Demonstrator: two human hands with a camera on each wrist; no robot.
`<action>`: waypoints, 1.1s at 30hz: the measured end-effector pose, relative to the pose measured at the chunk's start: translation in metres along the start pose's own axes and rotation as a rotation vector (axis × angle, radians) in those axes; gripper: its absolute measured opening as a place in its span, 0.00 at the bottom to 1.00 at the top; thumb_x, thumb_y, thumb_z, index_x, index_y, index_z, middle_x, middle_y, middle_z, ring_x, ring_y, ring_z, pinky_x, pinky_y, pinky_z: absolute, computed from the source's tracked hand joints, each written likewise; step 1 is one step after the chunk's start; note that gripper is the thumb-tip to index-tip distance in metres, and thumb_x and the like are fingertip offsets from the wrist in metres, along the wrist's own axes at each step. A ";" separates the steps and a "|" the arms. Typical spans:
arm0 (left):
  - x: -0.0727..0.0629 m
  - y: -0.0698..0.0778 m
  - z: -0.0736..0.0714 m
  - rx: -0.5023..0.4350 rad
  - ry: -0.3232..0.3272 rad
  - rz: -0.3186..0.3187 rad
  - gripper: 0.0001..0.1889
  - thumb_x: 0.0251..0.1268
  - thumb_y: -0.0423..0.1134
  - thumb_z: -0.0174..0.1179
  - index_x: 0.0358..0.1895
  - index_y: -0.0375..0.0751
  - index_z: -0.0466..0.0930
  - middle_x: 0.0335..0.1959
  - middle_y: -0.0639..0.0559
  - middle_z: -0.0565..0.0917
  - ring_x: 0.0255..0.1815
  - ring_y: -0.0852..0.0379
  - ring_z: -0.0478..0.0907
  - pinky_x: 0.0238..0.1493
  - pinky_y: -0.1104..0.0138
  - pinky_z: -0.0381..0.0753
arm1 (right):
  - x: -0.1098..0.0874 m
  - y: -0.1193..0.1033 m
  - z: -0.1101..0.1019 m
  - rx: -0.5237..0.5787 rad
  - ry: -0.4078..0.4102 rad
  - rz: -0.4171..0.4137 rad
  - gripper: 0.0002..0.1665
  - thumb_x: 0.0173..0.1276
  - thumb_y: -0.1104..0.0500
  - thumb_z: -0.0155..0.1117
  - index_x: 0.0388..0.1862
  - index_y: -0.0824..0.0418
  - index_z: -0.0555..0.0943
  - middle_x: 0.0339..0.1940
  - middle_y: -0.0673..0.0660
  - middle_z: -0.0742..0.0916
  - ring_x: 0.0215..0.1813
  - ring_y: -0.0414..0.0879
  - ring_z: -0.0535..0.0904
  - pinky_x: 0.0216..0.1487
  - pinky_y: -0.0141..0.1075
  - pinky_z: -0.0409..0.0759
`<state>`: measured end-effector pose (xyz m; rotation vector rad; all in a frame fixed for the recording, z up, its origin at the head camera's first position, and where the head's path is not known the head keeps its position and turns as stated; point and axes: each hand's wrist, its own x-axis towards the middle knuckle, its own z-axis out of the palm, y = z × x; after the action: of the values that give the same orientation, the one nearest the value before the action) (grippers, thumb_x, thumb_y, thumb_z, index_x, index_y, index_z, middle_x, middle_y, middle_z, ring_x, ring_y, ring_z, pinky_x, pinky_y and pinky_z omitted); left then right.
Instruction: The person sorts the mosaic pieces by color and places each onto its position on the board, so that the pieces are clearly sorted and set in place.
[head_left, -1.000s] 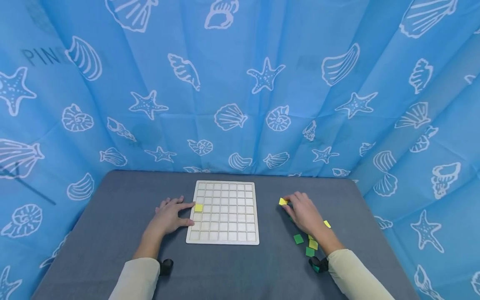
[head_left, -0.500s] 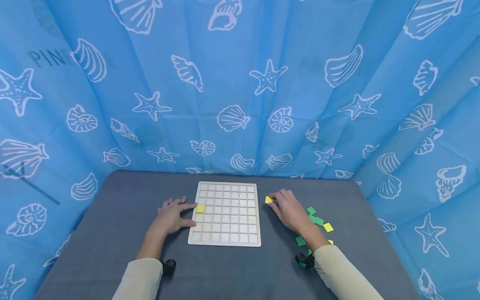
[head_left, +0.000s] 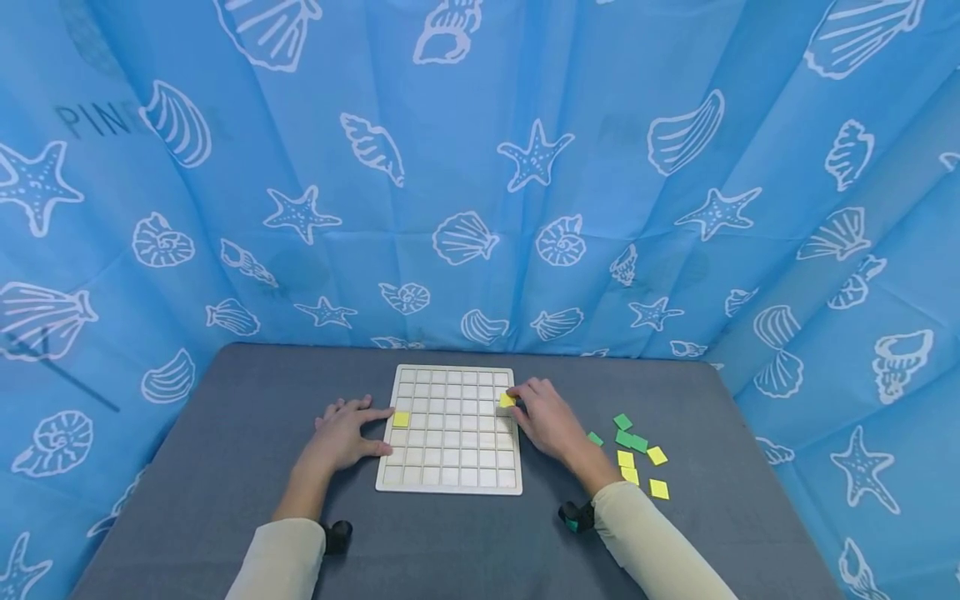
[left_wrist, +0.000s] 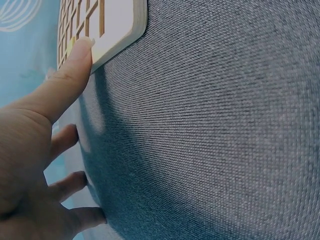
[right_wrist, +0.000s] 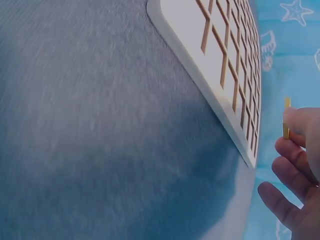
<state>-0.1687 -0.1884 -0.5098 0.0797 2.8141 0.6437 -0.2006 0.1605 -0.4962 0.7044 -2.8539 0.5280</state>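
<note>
A pale wooden grid board lies on the grey table, and one yellow square tile sits in a cell of its left column. My left hand rests at the board's left edge; in the left wrist view the thumb touches the rim while the other fingers spread over the cloth. Between thumb and fingertips, my right hand pinches a second yellow tile above the board's right side. Seen edge-on in the right wrist view, that held tile is a thin strip.
Loose green tiles and yellow tiles lie scattered on the table right of the board, several of each, near the right forearm. A blue curtain with white shell prints hangs behind the table.
My right hand has carried its yellow tile leftward from beside the loose tiles to over the board's right side. The left hand has stayed at the board's left edge.
</note>
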 end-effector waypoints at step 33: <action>0.002 0.000 0.001 0.000 -0.003 -0.026 0.38 0.53 0.56 0.75 0.71 0.59 0.75 0.80 0.37 0.62 0.81 0.21 0.47 0.70 0.22 0.48 | 0.028 -0.051 0.039 0.059 -0.057 -0.096 0.15 0.73 0.52 0.67 0.53 0.58 0.85 0.46 0.53 0.87 0.50 0.48 0.81 0.52 0.42 0.81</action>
<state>-0.1704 -0.1875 -0.5109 0.0446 2.8079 0.6374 -0.2036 0.0918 -0.5106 0.8757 -2.8485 0.5896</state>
